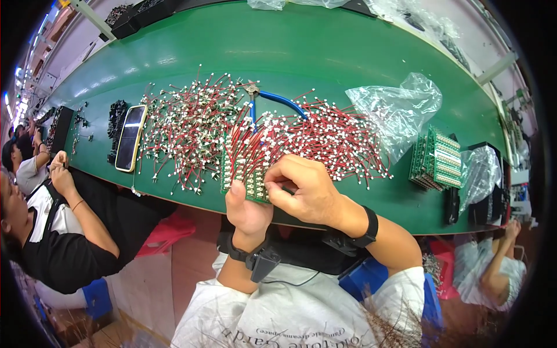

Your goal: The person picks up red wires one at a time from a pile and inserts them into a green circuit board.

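A green circuit board panel [250, 181] with rows of small white connectors is tilted up at the table's front edge. Red wires rise from its far part. My left hand [248, 213] supports it from below, thumb up along its near side. My right hand [307, 188] is over the panel's right side, thumb and fingertips pinched together; whatever is between them is too small to make out. Just beyond the panel lies a heap of short red wires with white plugs [342, 139]. To the left spreads a pile of small wired boards [185, 127].
Blue-handled cutters [281, 100] lie behind the heaps. A clear plastic bag [400, 101] and stacked green boards [438, 159] are to the right. A phone [131, 138] lies at left, near black parts [117, 124]. A co-worker [64, 220] sits on the left.
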Tool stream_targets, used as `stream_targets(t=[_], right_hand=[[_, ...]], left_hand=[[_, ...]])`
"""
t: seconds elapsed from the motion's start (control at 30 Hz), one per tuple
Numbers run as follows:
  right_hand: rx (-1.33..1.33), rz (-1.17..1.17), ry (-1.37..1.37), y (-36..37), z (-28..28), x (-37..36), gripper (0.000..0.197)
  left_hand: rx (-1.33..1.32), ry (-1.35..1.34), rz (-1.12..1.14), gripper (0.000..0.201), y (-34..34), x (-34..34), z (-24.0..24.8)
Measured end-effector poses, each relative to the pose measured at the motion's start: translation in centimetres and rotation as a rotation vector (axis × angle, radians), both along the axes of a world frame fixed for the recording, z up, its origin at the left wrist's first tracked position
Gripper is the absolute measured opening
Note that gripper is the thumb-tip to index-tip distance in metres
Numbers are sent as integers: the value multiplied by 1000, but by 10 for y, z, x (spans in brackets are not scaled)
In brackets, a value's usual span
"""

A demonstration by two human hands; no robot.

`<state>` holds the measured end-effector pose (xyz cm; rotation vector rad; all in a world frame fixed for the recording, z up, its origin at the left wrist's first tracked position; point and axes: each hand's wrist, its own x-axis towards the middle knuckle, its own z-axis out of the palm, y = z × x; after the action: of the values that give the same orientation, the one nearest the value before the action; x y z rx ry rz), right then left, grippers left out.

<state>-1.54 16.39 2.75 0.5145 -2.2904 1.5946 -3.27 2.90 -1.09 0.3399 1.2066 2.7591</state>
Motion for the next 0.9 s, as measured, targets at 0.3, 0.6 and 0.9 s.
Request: stream_targets(t=[0.3,0.6,0.9], right_hand=[[-7,-14,-2,-1,-2,0,10],[166,-72,145,-1,-1,1,12],[182,4,74,0,-5,1,11]], left_hand=[[-4,-3,-2,74,0,1,1],[-60,18,15,68,2,2,1],[-140,110,-5,68,3,2,2]])
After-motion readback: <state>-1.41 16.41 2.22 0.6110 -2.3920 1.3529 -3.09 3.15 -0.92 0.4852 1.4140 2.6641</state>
